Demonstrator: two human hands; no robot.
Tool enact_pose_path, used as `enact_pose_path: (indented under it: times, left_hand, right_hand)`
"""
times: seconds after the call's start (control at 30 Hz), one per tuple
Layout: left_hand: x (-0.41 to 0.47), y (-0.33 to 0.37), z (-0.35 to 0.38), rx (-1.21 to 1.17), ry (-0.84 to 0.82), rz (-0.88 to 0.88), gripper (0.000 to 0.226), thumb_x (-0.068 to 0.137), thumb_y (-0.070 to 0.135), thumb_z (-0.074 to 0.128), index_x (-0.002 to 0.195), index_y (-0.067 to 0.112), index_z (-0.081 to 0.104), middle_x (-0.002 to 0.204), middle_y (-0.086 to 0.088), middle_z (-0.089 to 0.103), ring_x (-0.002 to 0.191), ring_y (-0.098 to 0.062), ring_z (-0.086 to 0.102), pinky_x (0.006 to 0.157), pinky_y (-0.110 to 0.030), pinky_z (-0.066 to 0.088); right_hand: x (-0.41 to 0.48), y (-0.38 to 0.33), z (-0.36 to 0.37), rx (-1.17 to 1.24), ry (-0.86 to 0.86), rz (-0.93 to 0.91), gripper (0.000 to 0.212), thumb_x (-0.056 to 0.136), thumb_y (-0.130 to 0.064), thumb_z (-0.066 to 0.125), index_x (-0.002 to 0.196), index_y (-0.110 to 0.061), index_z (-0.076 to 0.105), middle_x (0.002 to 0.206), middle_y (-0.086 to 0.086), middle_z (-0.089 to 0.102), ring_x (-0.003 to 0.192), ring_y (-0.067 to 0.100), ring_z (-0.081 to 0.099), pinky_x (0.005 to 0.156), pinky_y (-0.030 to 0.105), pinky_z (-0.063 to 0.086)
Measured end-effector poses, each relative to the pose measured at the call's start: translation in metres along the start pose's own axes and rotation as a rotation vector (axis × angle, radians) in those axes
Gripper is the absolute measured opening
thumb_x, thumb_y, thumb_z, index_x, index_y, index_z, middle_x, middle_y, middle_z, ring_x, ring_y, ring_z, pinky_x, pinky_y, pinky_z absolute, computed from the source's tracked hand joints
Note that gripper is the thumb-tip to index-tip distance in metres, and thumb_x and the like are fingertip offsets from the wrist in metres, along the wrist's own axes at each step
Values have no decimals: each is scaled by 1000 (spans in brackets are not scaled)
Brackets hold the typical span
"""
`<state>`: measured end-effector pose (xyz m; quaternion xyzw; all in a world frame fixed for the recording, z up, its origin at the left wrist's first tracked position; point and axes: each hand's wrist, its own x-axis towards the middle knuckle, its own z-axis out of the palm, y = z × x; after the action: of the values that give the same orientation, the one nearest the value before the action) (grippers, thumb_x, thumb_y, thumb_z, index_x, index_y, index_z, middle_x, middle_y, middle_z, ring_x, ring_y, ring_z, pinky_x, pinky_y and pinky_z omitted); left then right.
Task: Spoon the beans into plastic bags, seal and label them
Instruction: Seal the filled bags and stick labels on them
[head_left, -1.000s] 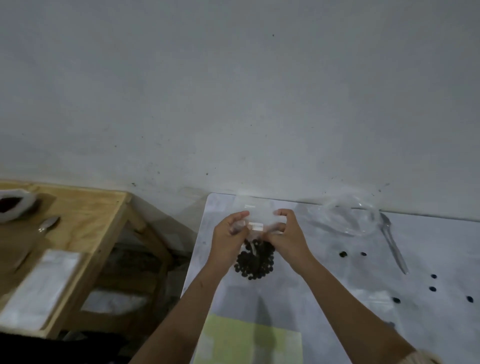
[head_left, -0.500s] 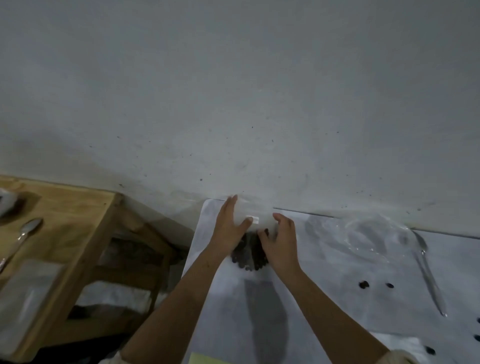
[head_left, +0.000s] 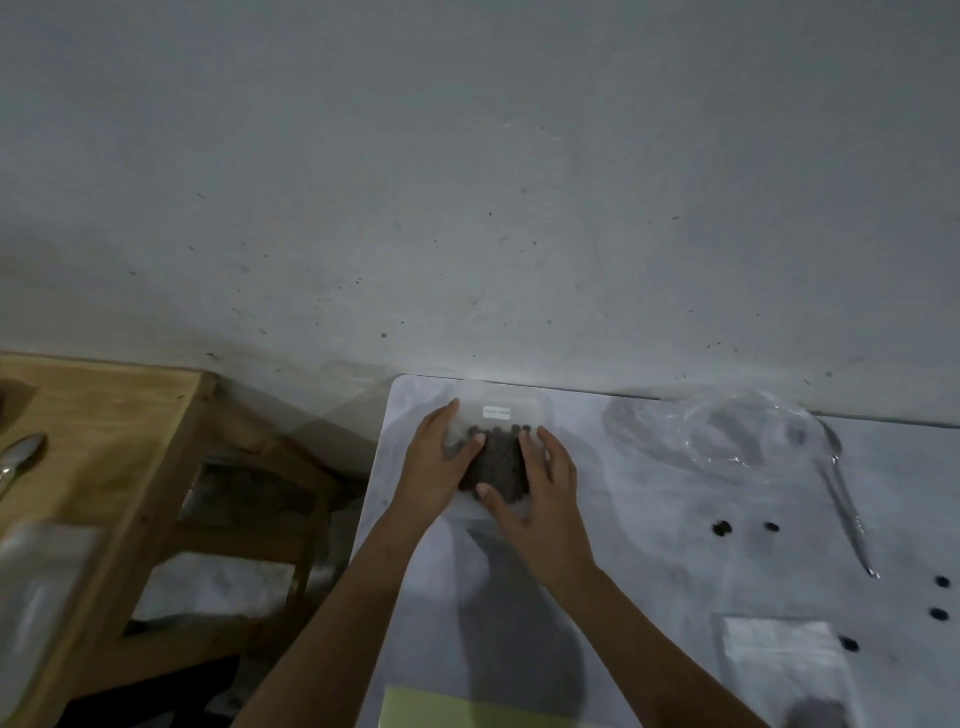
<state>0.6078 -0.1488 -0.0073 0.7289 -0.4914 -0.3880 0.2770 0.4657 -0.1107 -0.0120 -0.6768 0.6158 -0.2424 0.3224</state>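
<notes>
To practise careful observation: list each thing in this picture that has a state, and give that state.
bag of beans: flat on the table, filled, labelled
left hand: flat, pressing the bag
right hand: flat, pressing the bag
clear bowl: upright, looks empty
spoon: lying beside the bowl
loose beans: scattered on the table

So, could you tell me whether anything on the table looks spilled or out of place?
Yes: several loose beans lie scattered on the white table, right of the filled bag and on either side of the spoon. They look spilled rather than bagged.
</notes>
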Motion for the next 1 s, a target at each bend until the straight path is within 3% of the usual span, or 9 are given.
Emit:
enact_pose_path:
  times: [0.2,0.3,0.47,0.57,0.7,0.8,0.87,0.93,1.0]
  left_hand:
    - [-2,1,-3,-159,-55,6,55,93,30,55,142,15,35,147,-8,38,134,-21,36,112,-31,28]
    - [-6,0,-6,-219,-124,-8,58,94,33,52,145,18,30,150,-6,32,136,-21,33,113,-37,30]
    - [-8,-6,-10,-279,-247,16,67,95,30,50,149,15,14,155,-2,19,142,-19,21,116,-35,21]
    - [-4,-12,-13,-293,-279,48,69,96,30,49,150,18,8,157,-2,14,144,-19,17,117,-43,21]
    - [-1,-17,-16,-328,-314,56,71,93,31,53,150,22,11,154,-3,24,140,-20,26,114,-46,28]
    - [-4,-6,-16,-252,-227,45,72,93,16,55,149,12,11,154,-8,20,141,-23,22,116,-42,23]
    - [-13,8,-16,-131,-41,84,73,91,13,58,148,9,14,155,-9,17,142,-23,18,117,-34,19]
    - [-29,28,-14,-126,152,175,63,91,14,59,144,10,26,153,-8,24,140,-21,23,112,-25,20]
    - [-52,47,-4,-166,212,271,49,91,12,57,137,10,39,147,-7,34,136,-18,30,106,-15,22]
  right_hand:
    - [-27,-15,12,109,84,100,90,76,-66,51,147,-26,13,156,2,0,144,16,5,108,22,20]
    - [-34,-24,18,152,118,179,93,76,-64,53,148,-22,11,156,3,3,144,19,10,111,28,24]
    - [-27,-26,29,212,150,217,88,82,-42,65,147,-11,16,150,10,22,139,22,24,114,39,29]
    - [-18,-24,28,247,140,235,88,80,-36,70,147,-13,18,149,7,24,138,19,25,114,36,30]
    - [-14,-19,25,232,109,196,86,79,-38,71,145,-17,22,147,3,27,135,14,27,111,28,30]
    - [-17,-20,18,225,82,203,88,78,-39,71,146,-16,20,149,3,23,136,15,26,110,25,28]
    - [-22,-22,6,195,96,226,87,79,-42,70,146,-16,20,150,4,22,138,17,24,111,27,26]
    - [-31,-21,-16,184,140,242,81,82,-39,67,145,-13,23,150,4,23,138,17,24,108,20,23]
    - [-46,-13,-46,138,237,226,63,87,-29,63,139,-9,34,144,7,34,133,18,32,100,9,21]
